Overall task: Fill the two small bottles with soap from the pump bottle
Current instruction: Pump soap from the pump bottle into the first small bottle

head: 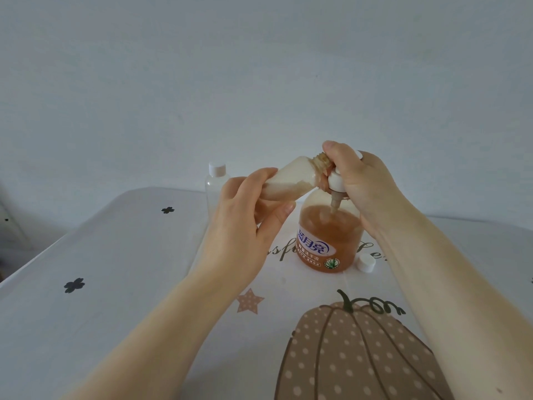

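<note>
A pump bottle (328, 241) of orange soap stands upright on the table. My right hand (363, 180) is curled over its white pump head (336, 180). My left hand (245, 209) grips a small uncapped bottle (291, 179), tilted with its threaded neck against the pump spout. Its inside looks coated with pale foamy soap. A second small clear bottle (212, 183) with a white cap stands upright behind my left hand. A loose white cap (365, 262) lies on the table to the right of the pump bottle.
The table (115, 269) wears a white cloth printed with dark clovers, a pink star and a dotted pumpkin. A plain grey wall rises behind it. The table's left edge drops off at the frame's left side.
</note>
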